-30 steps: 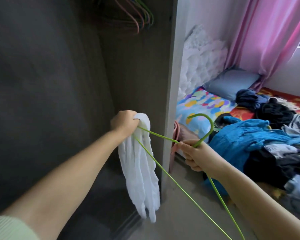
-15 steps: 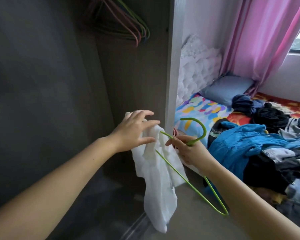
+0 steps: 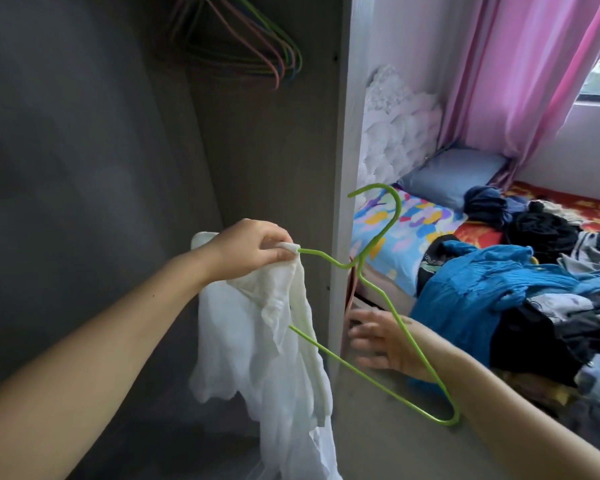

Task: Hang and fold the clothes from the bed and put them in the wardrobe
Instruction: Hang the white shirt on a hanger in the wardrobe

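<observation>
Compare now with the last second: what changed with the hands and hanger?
Right hand let go of the green hanger and dropped below it, fingers spread. Left hand re-gripped the white garment at the hanger's shoulder end. Clothes pile on the bed unchanged.

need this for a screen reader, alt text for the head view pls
A person's left hand pinches a white cloth garment onto one end of a thin green wire hanger before an open wardrobe, while the open right hand reaches behind the hanger. A bed piled with clothes lies to the right.
</observation>
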A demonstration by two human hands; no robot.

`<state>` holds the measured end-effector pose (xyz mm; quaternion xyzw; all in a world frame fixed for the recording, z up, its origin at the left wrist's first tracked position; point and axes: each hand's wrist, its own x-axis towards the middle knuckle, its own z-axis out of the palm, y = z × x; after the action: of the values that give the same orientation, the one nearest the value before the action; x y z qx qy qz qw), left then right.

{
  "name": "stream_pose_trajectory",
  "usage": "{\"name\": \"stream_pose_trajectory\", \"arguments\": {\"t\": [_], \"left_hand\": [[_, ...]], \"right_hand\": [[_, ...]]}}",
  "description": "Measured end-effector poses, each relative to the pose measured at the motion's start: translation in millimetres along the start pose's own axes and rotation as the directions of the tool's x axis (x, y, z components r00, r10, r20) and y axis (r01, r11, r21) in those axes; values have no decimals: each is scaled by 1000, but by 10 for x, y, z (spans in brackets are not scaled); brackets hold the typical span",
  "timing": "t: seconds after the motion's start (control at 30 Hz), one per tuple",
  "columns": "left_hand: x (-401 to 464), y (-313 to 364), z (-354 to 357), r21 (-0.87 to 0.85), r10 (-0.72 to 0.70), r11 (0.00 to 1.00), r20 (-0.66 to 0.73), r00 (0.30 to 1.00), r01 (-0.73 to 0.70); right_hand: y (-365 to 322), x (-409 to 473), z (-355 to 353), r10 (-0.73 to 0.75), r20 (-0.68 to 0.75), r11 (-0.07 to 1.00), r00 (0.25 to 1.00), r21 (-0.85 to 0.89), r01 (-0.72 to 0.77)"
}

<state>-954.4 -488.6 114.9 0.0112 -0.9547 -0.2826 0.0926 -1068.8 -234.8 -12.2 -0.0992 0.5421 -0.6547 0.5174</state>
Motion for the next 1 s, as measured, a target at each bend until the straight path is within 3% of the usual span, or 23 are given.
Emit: {"name": "stream_pose_trajectory", "arguments": {"t": [0.07, 0.13, 0.2, 0.3, 0.4, 0.47, 0.53, 0.7, 0.77, 0.87, 1.0], "left_hand": [[-21, -32, -59, 85, -22, 996, -24, 999, 24], [-61, -45, -172, 185, -32, 982, -82, 996, 47], [-110, -34, -323, 188, -25, 981, -158, 987, 55], [-166, 37, -451, 12, -38, 999, -212, 976, 42], [-197, 116, -448, -80, -56, 996, -202, 978, 40], [-241, 145, -449, -128, -54, 991, -187, 981, 31], [-305, 119, -481, -168, -64, 985, -187, 980, 32], [-550, -183, -641, -149, -181, 976, -132, 975, 161], [-622, -310, -622, -138, -229, 967, -97, 969, 214], [-641, -427, -567, -170, -238, 961, -97, 966, 219], [-557, -439, -522, -114, -255, 963, -88, 963, 245]], "right_hand": [[272, 182, -77, 73, -69, 971, 995, -222, -87], [573, 247, -210, 185, -121, 861, 975, -457, -220], [822, 290, -249, 237, -147, 813, 960, -512, -279], [932, 419, 99, -24, -162, 739, 986, -667, -92], [860, 712, 632, -233, -7, 646, 973, -749, 149], [808, 948, 852, -322, 26, 569, 946, -793, 215], [755, 1105, 860, -437, -57, 501, 898, -844, 190], [313, 957, 403, -627, -271, 577, 730, -791, 202], [53, 844, 232, -643, -245, 609, 725, -738, 291], [-306, 679, 16, -558, -127, 569, 820, -778, 266], [-572, 487, -267, -628, -144, 425, 765, -887, 182]]}}
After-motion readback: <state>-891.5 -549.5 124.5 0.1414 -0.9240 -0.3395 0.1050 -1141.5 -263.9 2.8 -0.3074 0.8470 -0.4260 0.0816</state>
